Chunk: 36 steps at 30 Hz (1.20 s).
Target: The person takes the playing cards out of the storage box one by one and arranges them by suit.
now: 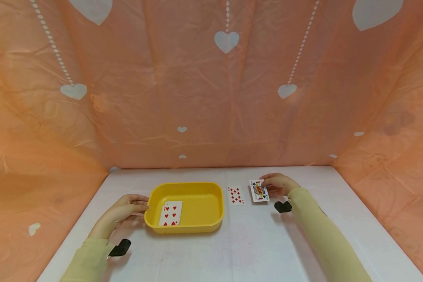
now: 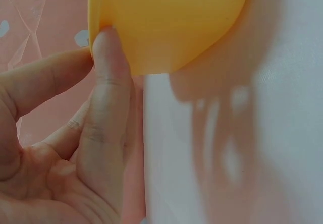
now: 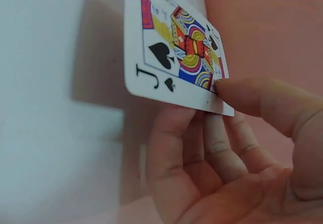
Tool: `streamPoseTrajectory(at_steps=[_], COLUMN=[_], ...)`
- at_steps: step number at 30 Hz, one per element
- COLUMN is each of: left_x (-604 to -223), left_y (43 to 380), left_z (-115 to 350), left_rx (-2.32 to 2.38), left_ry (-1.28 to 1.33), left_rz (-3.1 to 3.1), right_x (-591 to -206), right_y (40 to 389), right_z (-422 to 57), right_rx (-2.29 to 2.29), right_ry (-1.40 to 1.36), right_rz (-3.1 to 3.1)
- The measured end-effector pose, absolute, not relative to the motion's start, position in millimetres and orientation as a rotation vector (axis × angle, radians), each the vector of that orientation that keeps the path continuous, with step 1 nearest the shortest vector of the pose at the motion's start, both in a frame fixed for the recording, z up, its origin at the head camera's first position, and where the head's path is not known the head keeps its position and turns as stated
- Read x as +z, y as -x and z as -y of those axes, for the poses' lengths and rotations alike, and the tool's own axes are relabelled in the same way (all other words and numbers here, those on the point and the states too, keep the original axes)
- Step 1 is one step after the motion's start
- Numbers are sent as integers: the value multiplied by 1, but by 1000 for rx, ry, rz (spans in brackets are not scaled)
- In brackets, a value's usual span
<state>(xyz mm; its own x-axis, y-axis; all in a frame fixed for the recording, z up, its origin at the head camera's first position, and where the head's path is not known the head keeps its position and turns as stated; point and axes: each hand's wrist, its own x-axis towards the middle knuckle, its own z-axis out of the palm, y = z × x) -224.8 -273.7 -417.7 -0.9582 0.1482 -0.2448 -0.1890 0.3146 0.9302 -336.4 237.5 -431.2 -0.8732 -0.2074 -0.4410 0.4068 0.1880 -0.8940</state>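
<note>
My left hand (image 1: pixel 125 208) pinches the left rim of a yellow plastic tray (image 1: pixel 202 211) between thumb (image 2: pixel 110 57) and fingers. Inside the tray, at its front left, lies a playing card with red hearts (image 1: pixel 170 214). My right hand (image 1: pixel 279 184) holds a jack of spades (image 1: pixel 259 192) by its edge, thumb on the face and fingers beneath. In the right wrist view that jack (image 3: pixel 166 57) is face up, tilted and raised over the table, with its shadow below. Between the tray and the jack, a card of red diamonds (image 1: pixel 235 196) lies face up.
Everything stands on a white-covered table (image 1: pixel 232 254). Orange curtains (image 1: pixel 197 102) with white hearts enclose its back and both sides. A black wrist mount (image 1: pixel 120 248) shows at the left sleeve, and another black mount (image 1: pixel 283 206) at the right.
</note>
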Motion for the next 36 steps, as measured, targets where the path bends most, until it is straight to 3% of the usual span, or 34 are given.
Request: streamPoseTrajectory(at_steps=[36], left_x=[-418], left_y=[225], left_z=[274], left_rx=[1687], left_ry=[37], left_rz=[-2288], right_x=[-442], right_y=[334], right_z=[-223], right_rx=[-1752], right_ry=[-220], right_rz=[-2117])
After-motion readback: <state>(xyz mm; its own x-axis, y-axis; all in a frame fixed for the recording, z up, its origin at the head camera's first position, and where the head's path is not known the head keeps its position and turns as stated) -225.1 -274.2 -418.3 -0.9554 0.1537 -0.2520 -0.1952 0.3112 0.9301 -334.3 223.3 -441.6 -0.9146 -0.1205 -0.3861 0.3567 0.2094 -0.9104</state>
